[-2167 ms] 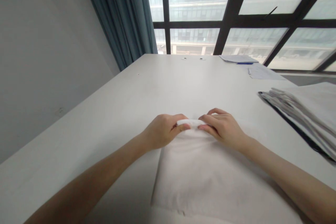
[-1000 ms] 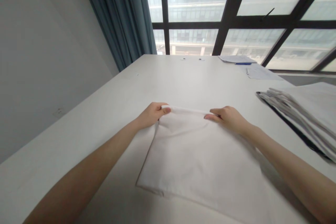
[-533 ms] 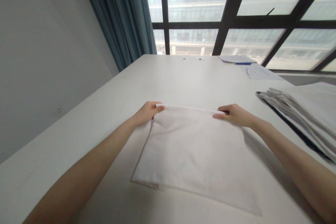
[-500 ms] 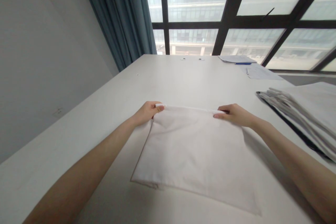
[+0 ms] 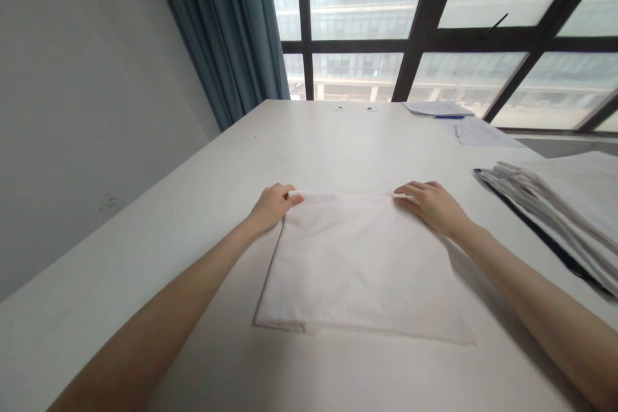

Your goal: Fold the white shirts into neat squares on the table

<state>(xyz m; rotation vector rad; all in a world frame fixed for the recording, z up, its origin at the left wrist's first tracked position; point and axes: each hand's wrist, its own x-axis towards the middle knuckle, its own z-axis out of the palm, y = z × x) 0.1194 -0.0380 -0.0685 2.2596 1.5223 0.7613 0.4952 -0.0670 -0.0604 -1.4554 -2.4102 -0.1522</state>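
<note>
A folded white cloth (image 5: pixel 357 264) lies on the white table in front of me, its near edge almost straight and a few soft wrinkles across its upper side. At its far left corner, my left hand (image 5: pixel 273 206) pinches the folded edge between thumb and fingers. My right hand (image 5: pixel 429 206) is at the far right corner, with the thumb on the near side of the edge and the fingers just beyond it. The cloth's far edge runs straight between the two hands. Part of its right side is hidden beneath my right hand and wrist.
A stack of folded pale cloths (image 5: pixel 570 206) with a dark layer under it lies on the right of the table (image 5: pixel 328 148). Papers (image 5: pixel 483 133) and a blue pen (image 5: pixel 449 117) are at the far right. A blue curtain (image 5: pixel 226 32) and window stand behind.
The cloth's near edge has moved away from me, most at the right corner, and the cloth lies flatter. My right hand has risen slightly in view and its fingers have straightened.
</note>
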